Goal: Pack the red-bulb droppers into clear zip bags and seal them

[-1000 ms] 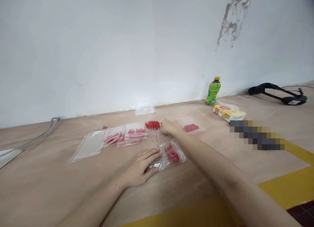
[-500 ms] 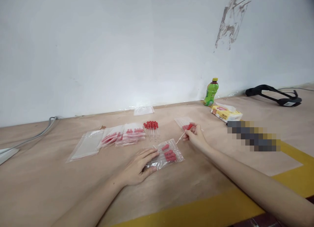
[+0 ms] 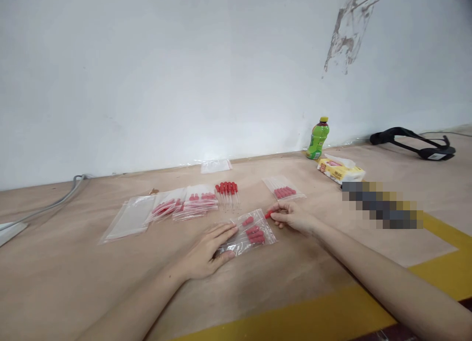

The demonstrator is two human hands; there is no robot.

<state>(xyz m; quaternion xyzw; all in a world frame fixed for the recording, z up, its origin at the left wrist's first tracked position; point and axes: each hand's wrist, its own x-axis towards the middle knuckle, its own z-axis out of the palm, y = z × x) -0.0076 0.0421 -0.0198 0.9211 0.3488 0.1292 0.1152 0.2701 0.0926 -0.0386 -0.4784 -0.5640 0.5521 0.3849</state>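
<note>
My left hand [image 3: 211, 250] lies open on the left end of a clear zip bag [image 3: 271, 237], thumb and fingers spread over the plastic. Several droppers with red rubber bulbs [image 3: 255, 233] show through the bag. At its right edge, my right hand [image 3: 289, 217] pinches another dropper by its red bulb [image 3: 269, 214]. The glass tube points left toward the bag and is mostly out of sight. Beyond my hands, several loose droppers [image 3: 227, 187] lie side by side. A filled bag of droppers [image 3: 283, 187] rests behind my right hand.
Left of the loose droppers are stacked filled bags [image 3: 201, 203] and flat plastic bags [image 3: 129, 218]. Another bag [image 3: 216, 166] lies near the wall. A green bottle [image 3: 317, 139], a tissue pack [image 3: 341, 170] and a black headset [image 3: 413, 142] stand at the right. A grey cable [image 3: 70, 198] runs at left.
My right hand has come down and left with the dropper, from over the filled bag to the nearer bag's right edge. My left hand has stayed in place.
</note>
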